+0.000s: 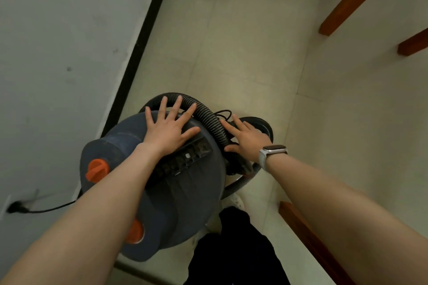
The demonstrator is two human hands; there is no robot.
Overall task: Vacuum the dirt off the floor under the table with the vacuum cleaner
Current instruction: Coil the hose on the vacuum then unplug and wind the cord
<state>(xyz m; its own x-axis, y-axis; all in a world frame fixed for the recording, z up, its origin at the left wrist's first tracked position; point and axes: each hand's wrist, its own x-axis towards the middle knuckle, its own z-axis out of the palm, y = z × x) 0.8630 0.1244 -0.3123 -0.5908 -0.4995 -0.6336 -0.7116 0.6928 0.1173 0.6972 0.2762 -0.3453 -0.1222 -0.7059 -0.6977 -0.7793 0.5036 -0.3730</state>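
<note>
Beside the left wall, the vacuum (162,183) stands on the floor (243,41), a dark drum with orange knobs (97,169), close in front of the person. Its hose (206,115) lies coiled over the far rim of the lid, and a thin cord (222,113) sits tangled just beyond it. A plug (15,206) is in a wall socket at near left, so power looks connected.

Left hand (169,127) lies flat on the lid with fingers spread wide, its fingertips reaching the hose, gripping nothing. Right hand (247,136), a watch (271,152) on its wrist, rests against the right side of the hose, fingers straight and loosely apart, also holding nothing.

Step in hand, as I judge it: freeing the hose from the drum. To do it well, keep the left palm pressing the lid so the drum does not roll or tip, curl the right fingers round the hose and lift it up over the rim rather than dragging sideways. Mind the thin cord; it may snag the hose ribs. Wooden table legs (356,0) stand far right, well apart from the vacuum, so the hose needs full slack before going that way. No dirt is plain to see on the floor from here
</note>
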